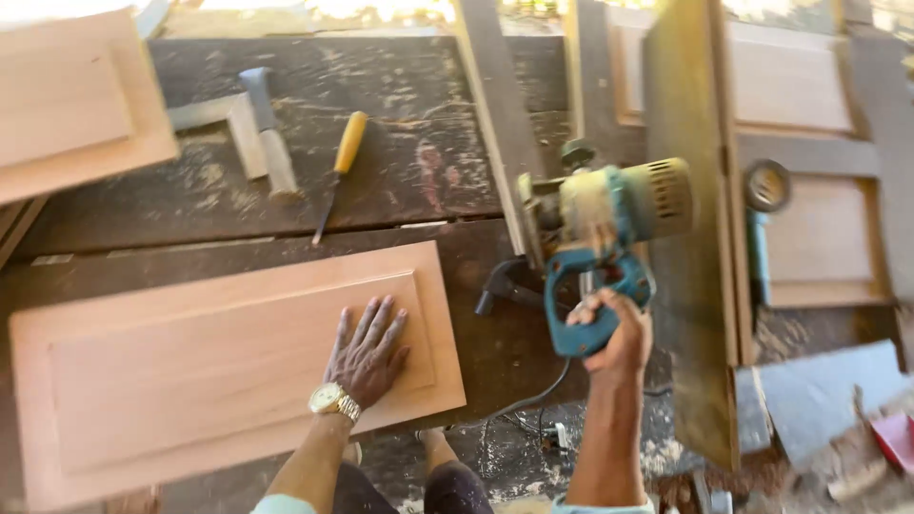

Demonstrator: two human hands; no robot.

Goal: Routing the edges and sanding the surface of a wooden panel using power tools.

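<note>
Here the left hand (367, 352) lies flat on a raised wooden panel (228, 366), fingers spread open and pointing away from the person, palm down near the panel's right end. A gold watch (333, 400) sits on that wrist. The panel rests on a dark, worn bench (409, 152) and stretches well to the left of the fingers.

The right hand (614, 333) is closed around the teal handle of a power tool (595, 247), held up off the bench, its yellowed motor housing above the knuckles and blurred. A black cord (533, 395) trails down from below the fingers.

Beyond the left fingertips, well apart, lies a chisel (338, 171) with a yellow handle, and further left a square (243, 124). A second panel (71, 100) sits at the far left corner. Just right of the right hand stands a tall upright board (690, 286), and past it more panelled pieces (800, 86). A dark hammer (505, 286) lies between the two hands.
</note>
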